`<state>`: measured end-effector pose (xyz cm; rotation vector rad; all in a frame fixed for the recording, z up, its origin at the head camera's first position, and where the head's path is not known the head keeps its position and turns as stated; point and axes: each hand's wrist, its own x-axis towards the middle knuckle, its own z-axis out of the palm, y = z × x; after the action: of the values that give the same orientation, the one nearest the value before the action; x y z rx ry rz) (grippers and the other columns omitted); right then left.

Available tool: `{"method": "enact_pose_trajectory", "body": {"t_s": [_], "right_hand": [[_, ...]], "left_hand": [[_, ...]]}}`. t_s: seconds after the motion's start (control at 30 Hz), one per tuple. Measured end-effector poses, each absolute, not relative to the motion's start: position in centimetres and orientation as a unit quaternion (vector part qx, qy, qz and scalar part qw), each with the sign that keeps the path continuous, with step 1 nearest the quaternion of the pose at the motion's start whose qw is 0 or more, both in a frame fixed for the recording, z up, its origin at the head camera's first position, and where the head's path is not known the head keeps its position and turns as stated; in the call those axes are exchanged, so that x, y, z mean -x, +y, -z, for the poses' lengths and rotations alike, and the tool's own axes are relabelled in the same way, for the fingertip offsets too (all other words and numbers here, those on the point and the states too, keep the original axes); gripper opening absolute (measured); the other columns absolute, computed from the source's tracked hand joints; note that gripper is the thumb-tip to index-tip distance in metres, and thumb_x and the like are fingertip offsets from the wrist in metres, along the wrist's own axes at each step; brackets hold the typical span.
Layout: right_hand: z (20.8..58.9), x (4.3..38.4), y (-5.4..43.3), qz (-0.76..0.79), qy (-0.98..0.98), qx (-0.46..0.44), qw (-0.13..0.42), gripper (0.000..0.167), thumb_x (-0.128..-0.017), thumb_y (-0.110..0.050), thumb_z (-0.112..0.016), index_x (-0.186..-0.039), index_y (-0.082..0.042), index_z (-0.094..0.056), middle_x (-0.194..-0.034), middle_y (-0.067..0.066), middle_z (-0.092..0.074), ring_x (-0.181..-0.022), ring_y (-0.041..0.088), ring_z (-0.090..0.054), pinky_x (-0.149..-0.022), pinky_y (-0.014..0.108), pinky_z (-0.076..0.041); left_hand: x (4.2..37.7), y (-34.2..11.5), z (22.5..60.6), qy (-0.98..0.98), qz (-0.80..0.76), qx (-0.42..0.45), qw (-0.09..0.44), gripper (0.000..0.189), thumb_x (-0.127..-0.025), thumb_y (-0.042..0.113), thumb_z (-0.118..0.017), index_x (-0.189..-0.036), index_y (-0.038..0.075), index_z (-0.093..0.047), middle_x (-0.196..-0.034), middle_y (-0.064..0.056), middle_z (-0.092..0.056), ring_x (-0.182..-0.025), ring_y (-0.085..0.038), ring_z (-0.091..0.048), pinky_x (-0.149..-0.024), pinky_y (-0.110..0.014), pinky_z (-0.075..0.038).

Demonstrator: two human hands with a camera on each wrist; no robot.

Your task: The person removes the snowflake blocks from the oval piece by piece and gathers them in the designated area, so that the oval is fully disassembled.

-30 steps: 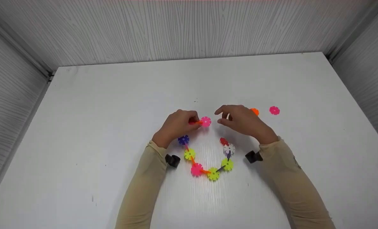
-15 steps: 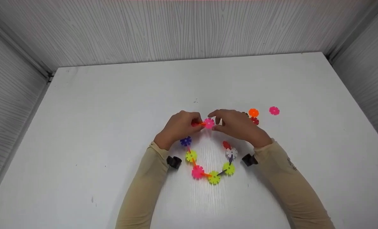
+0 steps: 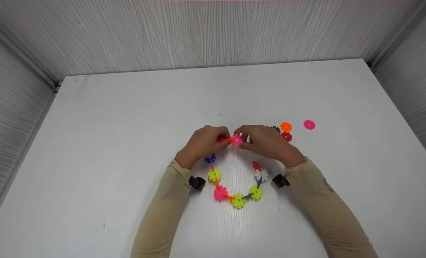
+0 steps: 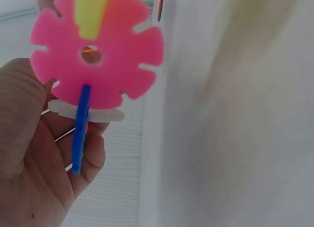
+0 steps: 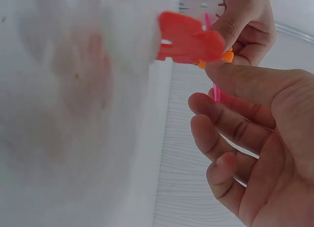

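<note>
Left hand grips the notched-disc chain near one end, right hand pinching its pink end disc; loose orange disc lies on counter.

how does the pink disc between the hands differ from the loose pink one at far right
The held pink disc is between the left hand and the right hand; the loose pink disc lies on the table. The held pink disc meets an orange disc at its edge; the loose pink disc lies apart from other discs. Both are pink with notched rims.
</note>
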<state>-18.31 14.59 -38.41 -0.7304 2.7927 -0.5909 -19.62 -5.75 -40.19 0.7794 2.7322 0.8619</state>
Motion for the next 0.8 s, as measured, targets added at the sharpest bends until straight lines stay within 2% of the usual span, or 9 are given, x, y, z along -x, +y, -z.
{"method": "enact_pose_trajectory", "body": {"t_s": [0.2, 0.63, 0.8], "right_hand": [[38.55, 18.37, 14.70, 0.202, 0.941, 0.253, 0.096, 0.036, -0.089, -0.024, -0.070, -0.122, -0.012, -0.064, -0.095, 0.003, -0.069, -0.077, 0.018, -0.059, -0.071, 0.031, -0.054], [38.56, 18.57, 15.06, 0.215, 0.936, 0.250, 0.121, 0.035, -0.089, -0.026, -0.069, -0.122, -0.014, -0.064, -0.101, 0.002, -0.069, -0.081, 0.018, -0.060, -0.074, 0.034, -0.055], [38.67, 18.69, 15.46, 0.204, 0.940, 0.247, 0.115, 0.034, -0.089, -0.025, -0.068, -0.122, -0.015, -0.064, -0.098, 0.001, -0.069, -0.078, 0.017, -0.058, -0.071, 0.033, -0.053]], "left_hand": [[19.71, -5.80, 40.29, 0.917, -0.282, -0.273, 0.077, 0.020, -0.094, 0.026, -0.062, -0.100, 0.010, -0.072, -0.091, -0.005, -0.071, -0.079, -0.018, -0.058, -0.077, -0.033, -0.053], [19.77, -5.77, 40.29, 0.916, -0.276, -0.280, 0.079, 0.022, -0.094, 0.027, -0.063, -0.101, 0.010, -0.074, -0.094, -0.006, -0.072, -0.081, -0.020, -0.060, -0.081, -0.035, -0.052], [19.84, -5.88, 40.41, 0.914, -0.274, -0.288, 0.077, 0.021, -0.094, 0.023, -0.062, -0.103, 0.009, -0.075, -0.099, -0.006, -0.074, -0.088, -0.020, -0.065, -0.085, -0.036, -0.053]]}}
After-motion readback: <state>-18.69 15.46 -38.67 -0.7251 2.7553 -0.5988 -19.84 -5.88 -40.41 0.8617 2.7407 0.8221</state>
